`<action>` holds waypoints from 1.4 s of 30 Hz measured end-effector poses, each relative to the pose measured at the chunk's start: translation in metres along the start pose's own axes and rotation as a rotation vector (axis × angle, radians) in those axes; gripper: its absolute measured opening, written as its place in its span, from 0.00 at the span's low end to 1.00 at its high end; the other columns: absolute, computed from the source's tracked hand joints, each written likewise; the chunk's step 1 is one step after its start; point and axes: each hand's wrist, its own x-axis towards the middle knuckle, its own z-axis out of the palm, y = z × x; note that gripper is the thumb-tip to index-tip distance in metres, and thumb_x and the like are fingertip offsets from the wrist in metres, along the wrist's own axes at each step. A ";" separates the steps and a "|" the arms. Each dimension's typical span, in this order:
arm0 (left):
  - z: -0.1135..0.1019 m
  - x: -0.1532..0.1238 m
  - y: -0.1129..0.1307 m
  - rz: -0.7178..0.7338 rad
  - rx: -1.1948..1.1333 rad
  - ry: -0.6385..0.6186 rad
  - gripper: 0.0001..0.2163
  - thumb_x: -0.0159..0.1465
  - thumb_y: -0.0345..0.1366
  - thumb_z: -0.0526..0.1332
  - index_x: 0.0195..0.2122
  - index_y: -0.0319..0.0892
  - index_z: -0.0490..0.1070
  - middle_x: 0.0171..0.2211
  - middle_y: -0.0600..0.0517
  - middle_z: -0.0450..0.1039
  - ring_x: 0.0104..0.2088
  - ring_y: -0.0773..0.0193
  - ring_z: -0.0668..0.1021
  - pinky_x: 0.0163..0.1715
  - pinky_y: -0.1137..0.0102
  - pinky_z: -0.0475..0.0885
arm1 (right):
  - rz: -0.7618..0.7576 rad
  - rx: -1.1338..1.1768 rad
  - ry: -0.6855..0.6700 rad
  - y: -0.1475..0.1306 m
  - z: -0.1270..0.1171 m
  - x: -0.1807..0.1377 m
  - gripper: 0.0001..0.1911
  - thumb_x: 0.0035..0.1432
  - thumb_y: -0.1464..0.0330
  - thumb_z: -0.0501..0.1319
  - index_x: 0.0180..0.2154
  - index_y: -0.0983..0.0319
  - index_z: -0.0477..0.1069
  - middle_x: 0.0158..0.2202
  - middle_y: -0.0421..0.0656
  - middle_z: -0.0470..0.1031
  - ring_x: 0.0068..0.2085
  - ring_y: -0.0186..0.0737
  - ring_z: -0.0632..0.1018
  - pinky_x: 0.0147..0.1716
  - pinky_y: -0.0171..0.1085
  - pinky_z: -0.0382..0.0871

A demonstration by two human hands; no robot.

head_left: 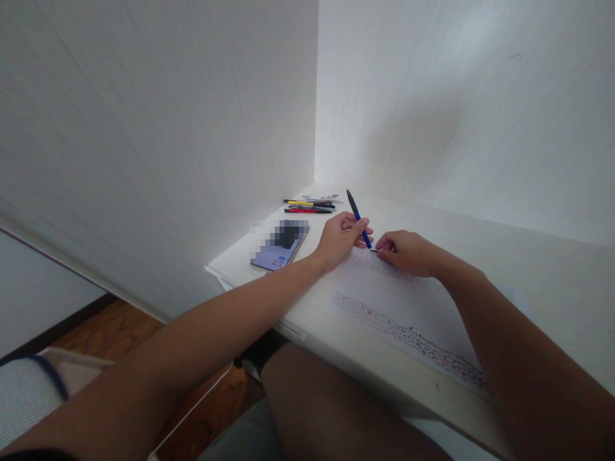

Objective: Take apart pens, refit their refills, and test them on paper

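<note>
Holding what, on the left?

Blue-and-black pen (353,206), in my left hand (337,239), fingers clamped on it. It's tilted, black end up, lower end by the far left corner of the white sheet (403,298).

And the right?

My right hand (406,251) is just beside the pen's lower end. Thumb and finger look pinched together on a small dark piece (374,250); too tiny to say what.

Sheet?

Flat on the white surface (509,246). Rows of small marks on its far part, denser band along the near edge, some red in it.

Other stuff?

Phone (277,255) left of my left hand, screen up, partly blurred out. Beyond it, loose pens (310,210) near the corner, yellow and red among them.
</note>
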 end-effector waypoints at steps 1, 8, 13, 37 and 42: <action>0.000 0.000 0.000 0.006 0.016 0.012 0.07 0.68 0.36 0.62 0.36 0.41 0.64 0.33 0.48 0.77 0.29 0.67 0.80 0.30 0.70 0.76 | -0.014 0.033 0.011 -0.001 0.001 0.001 0.04 0.55 0.72 0.62 0.30 0.59 0.76 0.30 0.45 0.79 0.29 0.44 0.75 0.30 0.41 0.64; -0.005 0.005 -0.004 0.086 0.090 0.113 0.07 0.68 0.37 0.62 0.38 0.40 0.66 0.35 0.48 0.76 0.30 0.66 0.80 0.31 0.69 0.78 | -0.050 0.457 0.122 -0.001 0.006 0.002 0.05 0.55 0.66 0.65 0.32 0.60 0.76 0.30 0.45 0.79 0.31 0.44 0.78 0.32 0.42 0.71; -0.004 0.004 -0.004 0.178 0.147 0.109 0.08 0.66 0.38 0.64 0.37 0.40 0.68 0.34 0.49 0.77 0.31 0.66 0.80 0.30 0.71 0.78 | -0.085 0.557 0.146 0.001 0.011 0.002 0.07 0.52 0.65 0.68 0.33 0.61 0.76 0.31 0.45 0.79 0.33 0.44 0.79 0.36 0.43 0.73; -0.010 -0.001 -0.004 0.282 0.455 -0.010 0.11 0.63 0.45 0.65 0.37 0.42 0.75 0.31 0.50 0.77 0.31 0.66 0.78 0.32 0.72 0.73 | -0.113 0.411 0.200 -0.007 0.017 0.001 0.12 0.51 0.71 0.69 0.40 0.61 0.75 0.34 0.43 0.81 0.33 0.43 0.80 0.33 0.41 0.74; -0.011 0.001 -0.005 0.321 0.497 -0.014 0.10 0.63 0.44 0.65 0.36 0.41 0.75 0.30 0.51 0.77 0.30 0.67 0.77 0.31 0.72 0.72 | -0.116 0.402 0.197 -0.006 0.017 0.001 0.10 0.51 0.71 0.68 0.38 0.61 0.74 0.33 0.43 0.81 0.33 0.42 0.80 0.32 0.40 0.73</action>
